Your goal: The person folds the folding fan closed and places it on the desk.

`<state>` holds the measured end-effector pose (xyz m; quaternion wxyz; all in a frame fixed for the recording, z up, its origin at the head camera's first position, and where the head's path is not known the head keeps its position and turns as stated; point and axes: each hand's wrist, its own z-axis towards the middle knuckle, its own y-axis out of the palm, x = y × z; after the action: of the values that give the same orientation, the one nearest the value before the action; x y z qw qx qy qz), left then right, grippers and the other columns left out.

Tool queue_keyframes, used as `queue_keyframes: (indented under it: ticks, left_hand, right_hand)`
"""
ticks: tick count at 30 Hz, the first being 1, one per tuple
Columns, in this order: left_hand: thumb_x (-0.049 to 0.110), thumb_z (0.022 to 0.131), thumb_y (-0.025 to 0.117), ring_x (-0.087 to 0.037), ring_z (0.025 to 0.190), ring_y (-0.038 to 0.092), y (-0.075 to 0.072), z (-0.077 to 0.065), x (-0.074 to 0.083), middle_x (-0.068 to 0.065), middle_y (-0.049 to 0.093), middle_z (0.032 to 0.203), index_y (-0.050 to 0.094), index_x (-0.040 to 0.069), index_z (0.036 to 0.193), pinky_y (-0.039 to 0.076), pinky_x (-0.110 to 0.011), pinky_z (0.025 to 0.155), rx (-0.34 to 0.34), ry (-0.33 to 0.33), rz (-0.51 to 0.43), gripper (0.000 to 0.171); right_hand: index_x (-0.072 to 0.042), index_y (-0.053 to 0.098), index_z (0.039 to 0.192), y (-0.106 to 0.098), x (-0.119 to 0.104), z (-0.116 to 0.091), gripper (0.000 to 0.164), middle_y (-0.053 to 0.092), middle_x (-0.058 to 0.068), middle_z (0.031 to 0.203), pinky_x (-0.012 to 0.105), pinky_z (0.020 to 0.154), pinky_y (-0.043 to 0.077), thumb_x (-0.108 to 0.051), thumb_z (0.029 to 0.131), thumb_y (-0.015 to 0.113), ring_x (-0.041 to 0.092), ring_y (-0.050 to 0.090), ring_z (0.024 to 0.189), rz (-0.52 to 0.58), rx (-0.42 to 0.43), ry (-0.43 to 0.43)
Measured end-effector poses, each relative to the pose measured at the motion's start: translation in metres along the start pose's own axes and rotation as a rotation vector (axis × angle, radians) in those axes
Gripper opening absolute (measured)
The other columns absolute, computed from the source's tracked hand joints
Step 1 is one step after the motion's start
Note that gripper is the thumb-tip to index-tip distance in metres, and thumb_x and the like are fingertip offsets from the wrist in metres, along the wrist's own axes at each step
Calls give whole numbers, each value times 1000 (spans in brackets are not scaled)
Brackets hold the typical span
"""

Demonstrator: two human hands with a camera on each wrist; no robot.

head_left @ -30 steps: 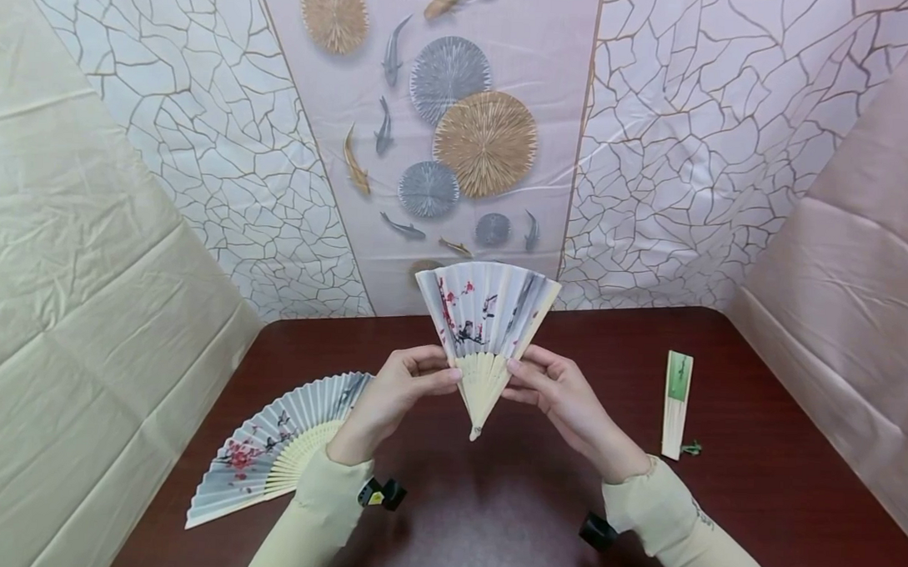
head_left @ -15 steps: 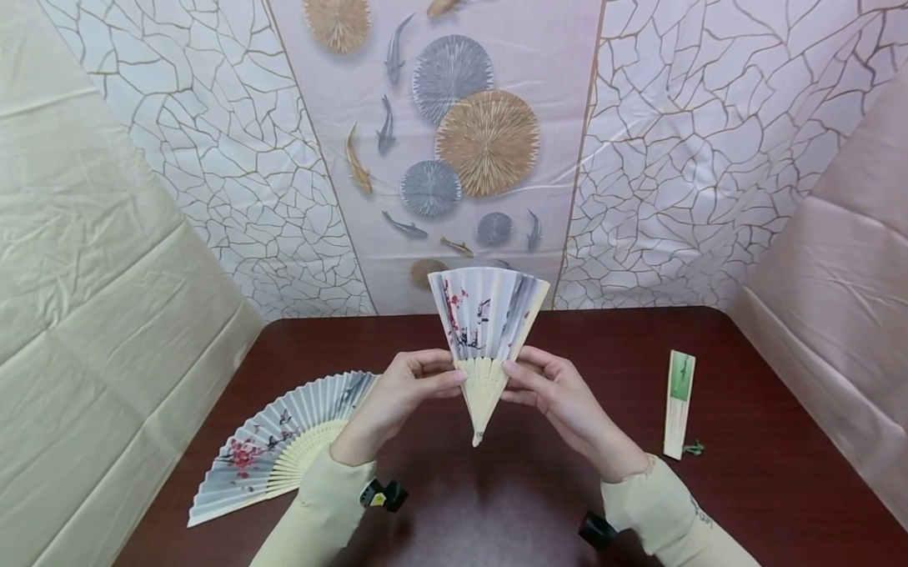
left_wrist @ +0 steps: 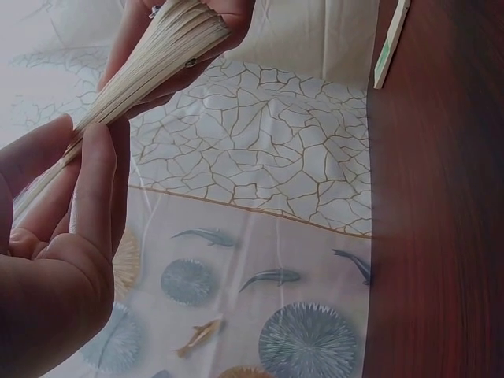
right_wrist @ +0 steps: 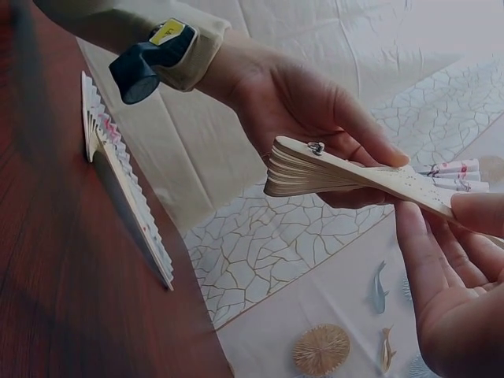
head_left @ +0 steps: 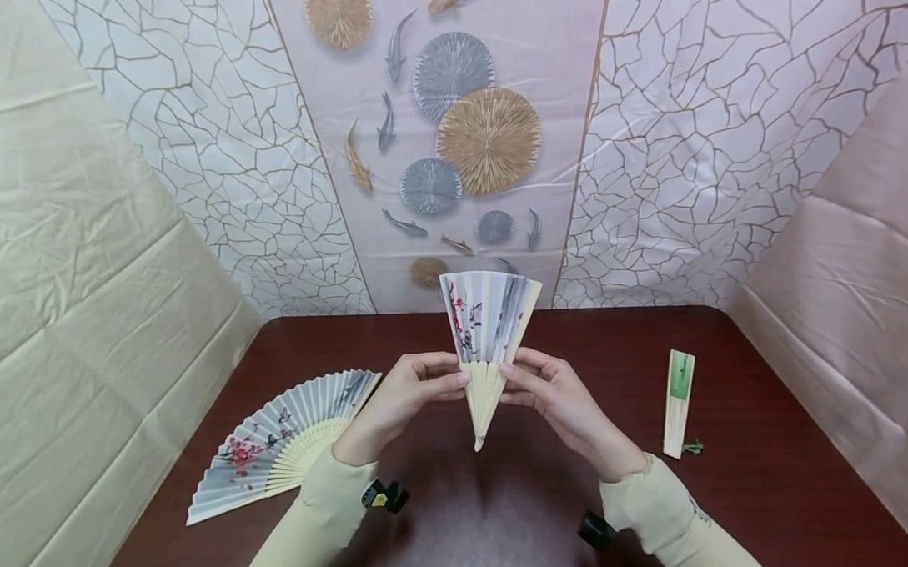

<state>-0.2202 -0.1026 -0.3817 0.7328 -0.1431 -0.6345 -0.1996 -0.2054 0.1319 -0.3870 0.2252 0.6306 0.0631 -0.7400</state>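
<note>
A partly spread folding fan (head_left: 484,318), pale with red blossoms and dark branches, is held upright above the table, pivot end down. My left hand (head_left: 420,391) pinches its left edge between thumb and fingers. On the opposite edge my right hand (head_left: 558,396) grips the ribs the same way. The right wrist view shows the stacked bamboo ribs (right_wrist: 346,173) and the metal pivot, with fingers of both hands on them. In the left wrist view the rib ends (left_wrist: 169,47) fan out toward the pivot.
A second blossom-patterned fan (head_left: 268,440) lies spread wide on the dark red table (head_left: 483,518), partly behind the left wrist. To the right lies a folded green fan (head_left: 678,404) with a green tassel (head_left: 693,447). Patterned cloth (head_left: 652,199) hangs behind the table.
The held fan has narrowed as both hands drew slightly closer together, and its pivot end sits a little lower. The two fans on the table have stayed put.
</note>
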Motion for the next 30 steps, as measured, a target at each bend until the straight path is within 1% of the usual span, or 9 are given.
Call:
queue_keyframes:
  ticks: [7, 10, 14, 16, 21, 26, 28, 30]
  left_hand:
    - [-2, 95, 64, -12, 92, 70, -1, 0, -3, -5, 72, 106, 59, -17, 125, 56, -48, 93, 0, 5, 12, 34]
    - [-2, 95, 64, -12, 92, 69, -1, 0, -4, -5, 72, 106, 59, -17, 125, 57, -45, 92, -4, 7, 15, 34]
    - [-2, 95, 64, -12, 93, 70, 0, 0, -5, -5, 72, 107, 59, -17, 125, 59, -37, 89, -14, 6, 11, 34]
    - [-1, 95, 65, -12, 93, 70, 0, 0, -5, -5, 72, 107, 60, -17, 125, 59, -35, 88, -18, 5, 7, 34]
    - [1, 95, 66, -13, 94, 70, 0, -1, -6, -8, 72, 108, 61, -15, 124, 59, -37, 89, -30, 11, 17, 33]
    - [2, 95, 66, -14, 94, 70, -1, -2, -8, -7, 73, 109, 61, -15, 124, 56, -46, 93, -37, 6, 22, 34]
    - [1, 95, 66, -14, 94, 70, 0, -2, -8, -7, 72, 109, 60, -16, 124, 56, -47, 94, -37, 2, 21, 34]
    - [1, 95, 65, -14, 94, 70, 0, -2, -8, -7, 72, 109, 60, -16, 125, 56, -45, 93, -37, -1, 23, 34]
  right_hand:
    - [12, 52, 133, 0, 1, 0, 38, 73, 4, 111, 33, 84, 60, -9, 102, 58, 17, 71, 95, 2, -17, -6]
    - [12, 53, 132, 0, 2, 0, 37, 73, 4, 110, 32, 83, 60, -9, 102, 58, 16, 71, 94, 0, -24, -7]
    - [13, 54, 131, 0, 3, 0, 37, 73, 5, 109, 32, 83, 60, -9, 102, 59, 16, 71, 94, -6, -26, -5]
    - [13, 53, 131, 1, 3, 0, 37, 73, 5, 109, 32, 83, 60, -9, 102, 59, 16, 71, 93, -5, -26, 1]
    - [12, 52, 133, 2, 3, -1, 38, 73, 4, 109, 33, 83, 60, -9, 102, 59, 17, 71, 93, -1, -26, 21]
    - [12, 52, 133, 2, 3, -2, 38, 73, 4, 109, 32, 83, 60, -9, 102, 59, 16, 71, 92, 1, -28, 34]
    - [12, 53, 133, 2, 2, -2, 37, 73, 4, 109, 32, 82, 60, -8, 102, 59, 16, 71, 92, 0, -29, 36]
    - [11, 53, 133, 2, 2, -2, 37, 73, 4, 109, 32, 83, 60, -8, 102, 59, 16, 71, 93, 2, -32, 38]
